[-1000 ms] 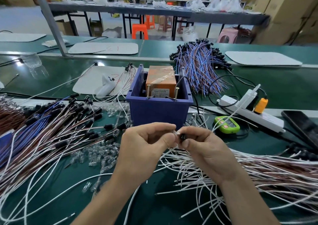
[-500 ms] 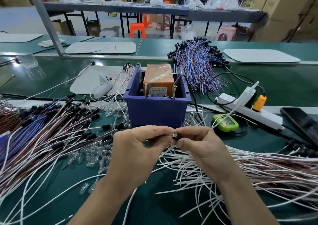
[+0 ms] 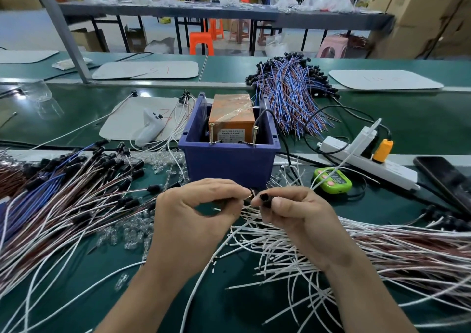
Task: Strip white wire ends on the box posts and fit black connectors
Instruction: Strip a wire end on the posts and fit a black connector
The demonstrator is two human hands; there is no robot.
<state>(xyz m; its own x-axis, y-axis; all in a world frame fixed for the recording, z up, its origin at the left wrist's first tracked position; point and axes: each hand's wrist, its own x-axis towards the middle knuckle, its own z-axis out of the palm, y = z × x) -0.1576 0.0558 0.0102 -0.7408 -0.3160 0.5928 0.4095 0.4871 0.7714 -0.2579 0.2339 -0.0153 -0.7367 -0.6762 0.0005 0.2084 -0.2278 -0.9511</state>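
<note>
The fingertips (image 3: 279, 202) of the right hand (image 3: 300, 218) were closed on a black connector (image 3: 265, 198), held just in front of the blue box (image 3: 229, 164) and just clear of the bench. The left hand (image 3: 198, 213) had brought thumb and forefinger together in a pinch on something slim right beside the connector's mouth. This was most likely a wire end (image 3: 249, 194), though it was too small to tell for sure. Judging by this, the step in hand was the fitting, with the stripping of this piece already done. No wire could be seen laid against the two brass posts (image 3: 211, 134) standing at the box's near edge. To the left lay a broad heap of finished leads (image 3: 76, 179), each carrying a black connector, so a good share of the work looked complete. To the right and under the wrists, a thick spread of white wires (image 3: 293, 261) showed ends with no connectors on them, so plenty appeared to remain. Whether those ends were all stripped could not be told. Small clear parts (image 3: 127, 233) lay scattered on the green mat between the piles.
</note>
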